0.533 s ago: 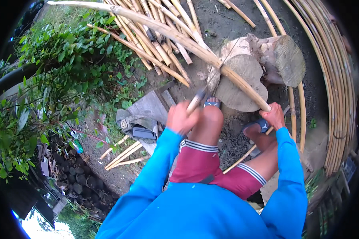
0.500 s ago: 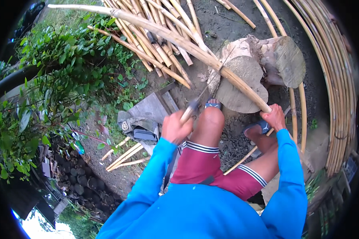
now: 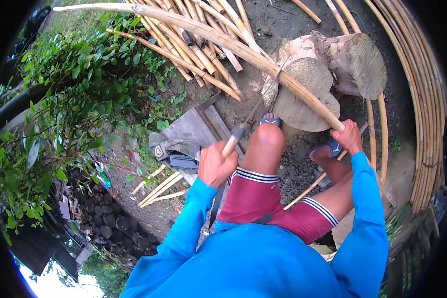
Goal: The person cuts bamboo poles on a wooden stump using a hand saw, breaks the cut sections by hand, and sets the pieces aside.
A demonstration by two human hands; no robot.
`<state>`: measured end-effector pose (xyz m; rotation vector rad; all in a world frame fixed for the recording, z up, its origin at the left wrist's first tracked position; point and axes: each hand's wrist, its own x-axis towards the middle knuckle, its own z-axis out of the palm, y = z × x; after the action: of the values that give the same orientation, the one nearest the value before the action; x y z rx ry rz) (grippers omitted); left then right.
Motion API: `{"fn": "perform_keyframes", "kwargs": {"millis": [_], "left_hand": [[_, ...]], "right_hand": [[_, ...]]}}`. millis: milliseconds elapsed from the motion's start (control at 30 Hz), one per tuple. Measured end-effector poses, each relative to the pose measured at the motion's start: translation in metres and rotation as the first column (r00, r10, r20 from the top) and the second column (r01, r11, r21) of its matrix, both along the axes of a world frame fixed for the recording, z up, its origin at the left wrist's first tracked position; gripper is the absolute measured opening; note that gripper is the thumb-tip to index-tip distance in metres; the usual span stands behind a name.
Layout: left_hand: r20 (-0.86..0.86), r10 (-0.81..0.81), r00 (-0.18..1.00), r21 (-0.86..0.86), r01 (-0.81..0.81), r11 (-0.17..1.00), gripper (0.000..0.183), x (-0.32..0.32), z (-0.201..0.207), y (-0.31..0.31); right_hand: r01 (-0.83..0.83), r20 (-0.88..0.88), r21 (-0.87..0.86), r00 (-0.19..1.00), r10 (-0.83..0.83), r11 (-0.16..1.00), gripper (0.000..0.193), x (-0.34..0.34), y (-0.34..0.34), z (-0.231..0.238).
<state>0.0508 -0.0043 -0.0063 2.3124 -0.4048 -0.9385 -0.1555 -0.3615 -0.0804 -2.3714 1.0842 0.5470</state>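
My left hand (image 3: 216, 165) is closed round the pale wooden handle of a long-bladed knife (image 3: 229, 146). Its thin blade, seen nearly edge-on and partly blurred, reaches up to a long bamboo pole (image 3: 228, 42) and appears to touch it at a dark joint. Slanting from the far left, the pole rests across the cut top of a tree stump (image 3: 303, 111). My right hand (image 3: 349, 136) grips the pole's near end, just past the stump's edge.
Cut bamboo poles (image 3: 203, 54) lie piled beyond the stump. A bundle of long poles (image 3: 427, 109) curves along the right. Another log (image 3: 367, 64) adjoins the stump. Left of my knee, a cap (image 3: 181, 148) and a dark case (image 3: 185, 161) lie on a board (image 3: 191, 124). Leafy shrubs (image 3: 89, 74) fill the left.
My left hand has drawn the knife back toward me. My right hand keeps its grip on the pole's end. The whole view has shifted slightly.
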Motion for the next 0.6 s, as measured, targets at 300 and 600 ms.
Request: {"fn": "perform_keyframes", "kwargs": {"millis": [300, 600], "left_hand": [[0.029, 0.004, 1.0, -0.06, -0.002, 0.998, 0.026, -0.003, -0.013, 0.016], [0.082, -0.034, 0.996, -0.009, 0.035, 0.999, 0.027, 0.005, -0.008, -0.018]], "right_hand": [[-0.004, 0.028, -0.025, 1.0, 0.004, 1.0, 0.029, 0.005, 0.004, 0.006], [-0.014, 0.048, -0.021, 0.999, 0.015, 1.0, 0.031, 0.002, 0.002, -0.006]]}}
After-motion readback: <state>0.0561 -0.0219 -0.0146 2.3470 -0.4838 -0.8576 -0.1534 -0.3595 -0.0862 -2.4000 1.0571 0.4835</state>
